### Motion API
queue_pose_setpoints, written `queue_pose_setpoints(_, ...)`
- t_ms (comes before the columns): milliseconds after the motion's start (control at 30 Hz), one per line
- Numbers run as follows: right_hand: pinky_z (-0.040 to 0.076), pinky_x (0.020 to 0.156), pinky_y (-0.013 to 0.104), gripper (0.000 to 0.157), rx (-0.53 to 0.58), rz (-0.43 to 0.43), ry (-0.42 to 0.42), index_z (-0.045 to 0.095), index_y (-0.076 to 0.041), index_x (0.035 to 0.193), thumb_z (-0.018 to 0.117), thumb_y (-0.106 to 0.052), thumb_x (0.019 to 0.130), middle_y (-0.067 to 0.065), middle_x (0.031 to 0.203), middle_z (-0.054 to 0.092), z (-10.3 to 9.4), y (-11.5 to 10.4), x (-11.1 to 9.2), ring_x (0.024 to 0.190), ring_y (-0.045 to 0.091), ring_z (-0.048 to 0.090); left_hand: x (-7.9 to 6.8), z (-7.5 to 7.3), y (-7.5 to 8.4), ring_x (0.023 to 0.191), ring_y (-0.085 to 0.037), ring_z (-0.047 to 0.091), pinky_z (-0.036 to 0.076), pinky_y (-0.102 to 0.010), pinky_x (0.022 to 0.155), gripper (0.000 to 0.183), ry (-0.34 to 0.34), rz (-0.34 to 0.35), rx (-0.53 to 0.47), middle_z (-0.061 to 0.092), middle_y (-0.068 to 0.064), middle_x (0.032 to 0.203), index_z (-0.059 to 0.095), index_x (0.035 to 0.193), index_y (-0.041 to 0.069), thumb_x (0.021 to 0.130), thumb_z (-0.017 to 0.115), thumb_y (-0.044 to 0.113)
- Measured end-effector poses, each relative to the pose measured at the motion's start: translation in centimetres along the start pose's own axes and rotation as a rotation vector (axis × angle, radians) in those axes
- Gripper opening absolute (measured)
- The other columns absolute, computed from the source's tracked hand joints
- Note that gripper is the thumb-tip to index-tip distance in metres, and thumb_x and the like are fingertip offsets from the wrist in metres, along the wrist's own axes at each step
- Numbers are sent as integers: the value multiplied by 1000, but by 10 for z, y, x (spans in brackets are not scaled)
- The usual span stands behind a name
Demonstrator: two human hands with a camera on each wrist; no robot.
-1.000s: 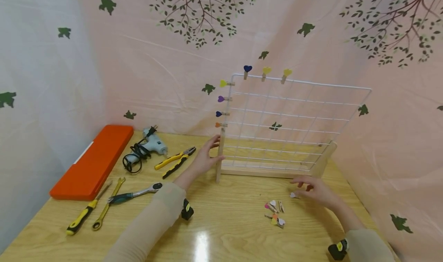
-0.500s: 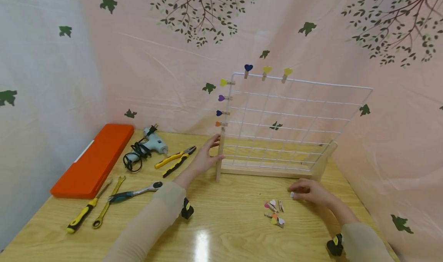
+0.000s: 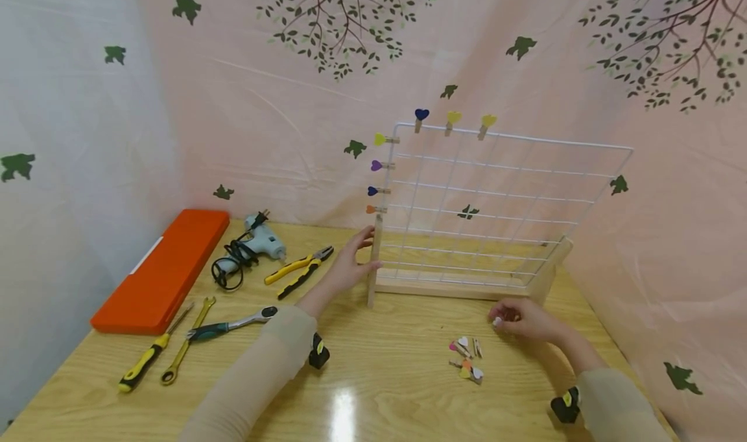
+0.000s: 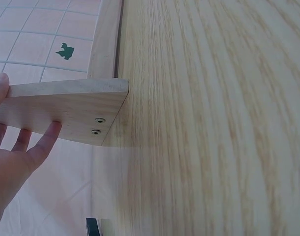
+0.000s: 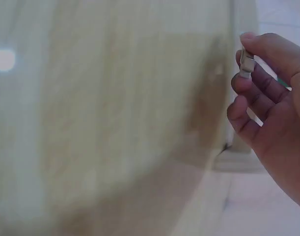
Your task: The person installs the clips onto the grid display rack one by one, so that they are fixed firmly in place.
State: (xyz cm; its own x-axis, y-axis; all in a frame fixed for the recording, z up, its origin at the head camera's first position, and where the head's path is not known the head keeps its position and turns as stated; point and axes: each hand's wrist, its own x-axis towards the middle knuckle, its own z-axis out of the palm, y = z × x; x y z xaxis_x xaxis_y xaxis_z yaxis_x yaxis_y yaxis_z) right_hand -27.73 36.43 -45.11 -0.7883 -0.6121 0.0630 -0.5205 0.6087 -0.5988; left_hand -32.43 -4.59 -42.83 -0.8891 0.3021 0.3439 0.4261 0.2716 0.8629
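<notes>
At the left end of the wire grid rack [image 3: 449,291], my left hand [image 3: 345,268] grips the wooden side panel [image 3: 375,260]. In the left wrist view the thumb lies at the panel's [image 4: 66,105] near edge and the fingers [image 4: 50,132] against its outer face. My right hand [image 3: 528,320] pinches a small clothespin [image 5: 246,64] with a white heart [image 3: 497,322] between thumb and fingers, low in front of the rack's right end. Heart clothespins are clipped along the grid's left side, such as a purple one [image 3: 376,165], and along its top, such as a dark blue one [image 3: 421,115].
Several loose clothespins [image 3: 467,367] lie on the wooden table [image 3: 403,390] left of my right hand. On the left are an orange case [image 3: 160,273], a glue gun [image 3: 262,241], pliers [image 3: 300,270], a ratchet [image 3: 230,325], a wrench [image 3: 189,341] and a screwdriver [image 3: 146,364].
My right hand's fingers have closed on the white-heart clothespin that lay by them on the table, and have lifted it slightly. The left hand stays on the panel.
</notes>
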Motion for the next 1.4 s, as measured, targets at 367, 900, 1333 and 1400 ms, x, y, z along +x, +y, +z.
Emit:
queue_pose_setpoints(367, 46, 54, 23, 8, 4, -56, 108, 59, -12, 93, 59, -9, 86, 5, 83, 59, -48, -68, 19, 68, 11, 54, -10, -9, 34, 126, -38, 30, 48, -44, 83, 74, -57, -3, -32, 28, -14, 141, 19, 142, 10, 83, 62, 9)
queue_pose_setpoints(900, 46, 68, 15, 16, 136, -440, 699, 58, 17, 92, 55, 18, 76, 6, 83, 64, -173, -201, 53, 73, 13, 59, -10, -9, 34, 127, -33, 32, 48, -42, 85, 74, -61, -29, -31, 27, -9, 142, 19, 142, 13, 83, 63, 10)
queue_pose_setpoints(1333, 49, 72, 18, 11, 48, -561, 872, 65, 15, 85, 62, 13, 74, 14, 82, 67, -209, -229, 91, 75, 13, 61, -4, -3, 12, 126, -31, 33, 50, -41, 81, 76, -28, -15, -34, 30, -3, 141, 21, 142, 21, 81, 65, 14)
queue_pose_setpoints(1400, 49, 70, 17, 11, 8, -513, 882, 66, 13, 85, 63, 10, 75, 13, 83, 67, -209, -229, 94, 74, 11, 61, -2, -2, 5, 126, -27, 34, 50, -39, 82, 77, -19, -17, -19, 30, 1, 141, 20, 142, 25, 80, 65, 17)
